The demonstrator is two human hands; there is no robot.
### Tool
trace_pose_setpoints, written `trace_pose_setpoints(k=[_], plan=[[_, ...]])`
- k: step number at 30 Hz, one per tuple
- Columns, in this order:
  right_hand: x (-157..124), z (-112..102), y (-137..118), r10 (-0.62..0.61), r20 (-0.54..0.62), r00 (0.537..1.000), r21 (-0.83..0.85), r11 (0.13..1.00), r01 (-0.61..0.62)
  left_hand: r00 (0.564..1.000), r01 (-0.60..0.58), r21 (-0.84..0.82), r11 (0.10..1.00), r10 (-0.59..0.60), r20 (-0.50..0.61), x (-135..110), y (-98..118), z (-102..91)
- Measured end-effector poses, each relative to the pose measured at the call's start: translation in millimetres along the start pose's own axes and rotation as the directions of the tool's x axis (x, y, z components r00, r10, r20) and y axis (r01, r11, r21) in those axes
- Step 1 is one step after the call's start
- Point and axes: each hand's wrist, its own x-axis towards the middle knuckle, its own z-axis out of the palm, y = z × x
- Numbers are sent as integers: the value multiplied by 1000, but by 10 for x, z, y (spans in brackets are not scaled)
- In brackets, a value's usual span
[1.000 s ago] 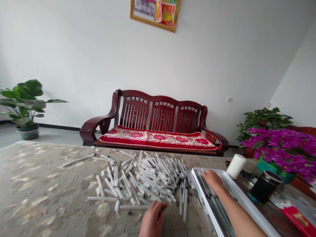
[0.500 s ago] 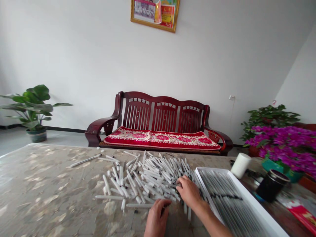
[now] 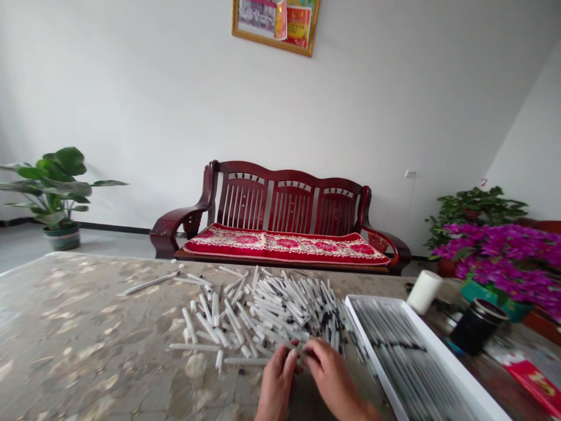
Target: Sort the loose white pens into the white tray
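Note:
My left hand (image 3: 277, 373) and my right hand (image 3: 325, 369) meet at the near edge of a heap of pale pens (image 3: 280, 304). Between my closed fingertips is a whitish pen (image 3: 293, 346), mostly covered by the fingers. Both hands grip it, one from each side. Pens in the heap lie in many directions, some showing dark tips. Just right of my right hand lies a white box (image 3: 381, 368), holding rows of clear, slender pens (image 3: 407, 368) with dark parts across the middle.
A white cylinder (image 3: 424, 292), a black cup (image 3: 478, 326) and a red packet (image 3: 532, 383) stand or lie right of the box. Purple flowers (image 3: 504, 257) rise behind them. A single pen (image 3: 151, 283) lies at the left on the patterned table (image 3: 109, 345). A wooden bench (image 3: 289, 202) is beyond.
My right hand has drawn back left and nearer from the heap's right side to meet my left hand. My left hand has risen slightly, and a pen now shows between them.

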Motion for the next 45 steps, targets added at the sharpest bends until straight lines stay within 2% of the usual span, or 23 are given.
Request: trace_pose_setpoints(k=[2,4,6,8,9,11,14,17,21,25,30,33,38,40,45], plan=[[-87,34,-21,-34,38,999,56,998,32,1000,-1,-75,997,-1,-18,3,22,0],[-69,6,28,-15,31,999,53,999,13,998,34,-110,993,-39,-39,5,46,-9],[58,-69,128,59,-48,997,3,998,-59,994,81,-117,990,-88,-58,5,69,-16],[257,-149,227,153,-147,977,-80,983,-166,993,94,-111,989,-102,-62,4,89,-11],[364,-178,257,187,-162,969,-147,966,-211,993,93,-107,990,-100,-62,5,94,-5],[558,-199,265,228,-150,962,-328,907,-266,993,92,-99,991,-99,-64,13,95,10],[741,-145,187,261,-105,960,-593,758,-271,992,94,-113,989,-102,-74,40,71,22],[803,-62,126,300,-74,951,-719,645,-259,990,111,-152,982,-122,-69,61,46,24],[782,-41,123,323,-46,945,-743,621,-248,992,99,-157,983,-111,-65,51,46,27],[604,-180,127,315,-41,948,-755,612,-236,994,100,-129,987,-106,-41,30,35,36],[204,-420,229,272,-73,960,-758,610,-231,999,-23,-17,1000,22,-38,1,-3,44],[87,-479,295,281,-84,956,-728,637,-251,996,-82,47,996,83,-13,-29,-5,36],[281,-355,199,221,-128,967,-704,666,-245,991,-133,108,985,133,6,-53,-18,9],[419,-246,133,205,-103,973,-715,665,-216,990,-141,145,979,142,4,-48,-30,-6],[691,-28,86,256,-49,965,-761,616,-202,984,-173,308,935,179,10,-43,-32,-52]])
